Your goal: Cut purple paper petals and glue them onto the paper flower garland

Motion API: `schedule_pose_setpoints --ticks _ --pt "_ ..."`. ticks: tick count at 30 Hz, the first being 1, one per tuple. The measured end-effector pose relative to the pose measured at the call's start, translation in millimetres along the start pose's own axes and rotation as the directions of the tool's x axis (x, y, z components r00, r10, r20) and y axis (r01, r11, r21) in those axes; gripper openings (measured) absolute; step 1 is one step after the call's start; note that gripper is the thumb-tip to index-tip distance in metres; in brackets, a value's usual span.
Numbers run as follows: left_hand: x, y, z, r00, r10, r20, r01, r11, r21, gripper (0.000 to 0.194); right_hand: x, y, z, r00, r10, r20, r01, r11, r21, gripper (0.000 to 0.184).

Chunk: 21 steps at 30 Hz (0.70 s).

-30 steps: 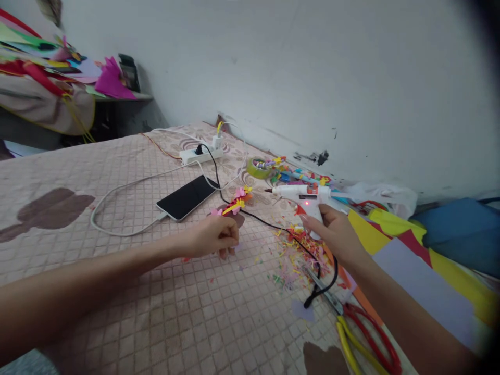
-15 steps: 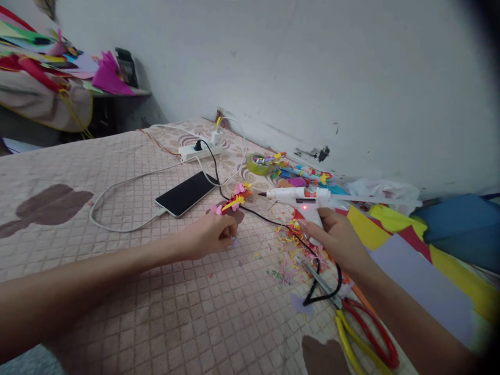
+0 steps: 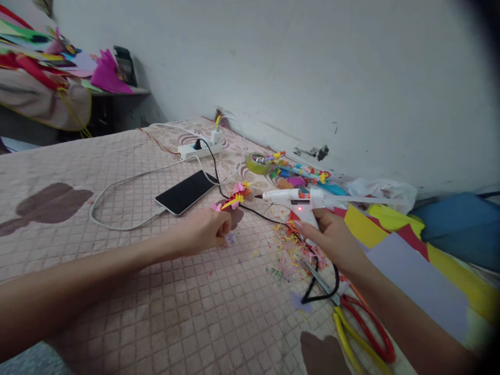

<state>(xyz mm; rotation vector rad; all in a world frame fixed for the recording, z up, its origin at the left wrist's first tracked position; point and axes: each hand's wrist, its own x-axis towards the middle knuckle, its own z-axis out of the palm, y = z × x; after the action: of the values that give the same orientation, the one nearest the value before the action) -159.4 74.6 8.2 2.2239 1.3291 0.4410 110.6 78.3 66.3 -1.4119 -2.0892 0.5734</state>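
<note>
Scissors [image 3: 336, 299]: on the quilted cloth [image 3: 175, 312], nearer than the right grip; red and yellow handles, blades pointing away.
Black cord: loops below the right grip, over the blades.
Left grip [image 3: 205, 229]: fingers curled together; cannot tell what, if anything, is clamped.
Lavender piece [image 3: 231, 238]: at the left fingertips; contact unclear.
Right grip [image 3: 336, 234]: clamped on the handle of the white glue gun [image 3: 302, 200].
Glue gun: held above the cloth, nozzle aimed left, red light lit; clear stick out of the back.
Paper flowers [image 3: 233, 202]: pink, yellow and red, just beyond the left grip, near the nozzle tip; support hidden.
Paper scraps [image 3: 287, 250]: thin, many-coloured, between the grips, closer to the right.
Paper sheets [image 3: 417, 286]: lavender, yellow, red; right of the right grip.
Phone [image 3: 186, 192]: beyond the left grip, screen dark, white cable at its near end.
Tape roll [image 3: 257, 165]: beyond both grips; small flowered sticks lie at its opening, inside or across unclear.
Plastic bag [image 3: 385, 188]: beyond the right grip; contents cannot be made out.
Power strip [image 3: 200, 152]: beyond the phone; holds one black plug, one white adapter.
Side shelf [image 3: 136, 91]: far left of the left grip, coloured papers piled on it.
</note>
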Motion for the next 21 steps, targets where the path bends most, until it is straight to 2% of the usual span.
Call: schedule_pose_setpoints --ticks 4,6,10,14,21 --pt "0 -1 -11.3 0.994 0.061 0.088 -0.047 0.987 -0.153 0.010 0 0 2 1.000 -0.001 0.019 0.002 0.999 -0.032 0.017" --pt "0 -2 -20.4 0.993 0.069 0.095 -0.048 0.976 -0.212 0.010 0 0 5 0.998 0.019 0.054 -0.017 0.999 -0.048 0.021" --pt "4 -12 -35.2 0.997 0.047 -0.057 -0.058 0.979 -0.197 0.012 3 -4 13 0.994 0.045 0.096 -0.032 0.991 -0.132 0.028" --pt "12 -26 -36.6 0.983 0.029 -0.181 -0.062 0.982 -0.179 0.012 7 -12 23 0.995 -0.051 0.082 0.066 0.981 -0.183 0.029" --pt "21 -34 -31.7 0.966 -0.013 -0.260 -0.042 0.977 -0.207 0.013 14 -21 42 0.974 -0.223 0.037 0.224 0.934 -0.279 0.020"
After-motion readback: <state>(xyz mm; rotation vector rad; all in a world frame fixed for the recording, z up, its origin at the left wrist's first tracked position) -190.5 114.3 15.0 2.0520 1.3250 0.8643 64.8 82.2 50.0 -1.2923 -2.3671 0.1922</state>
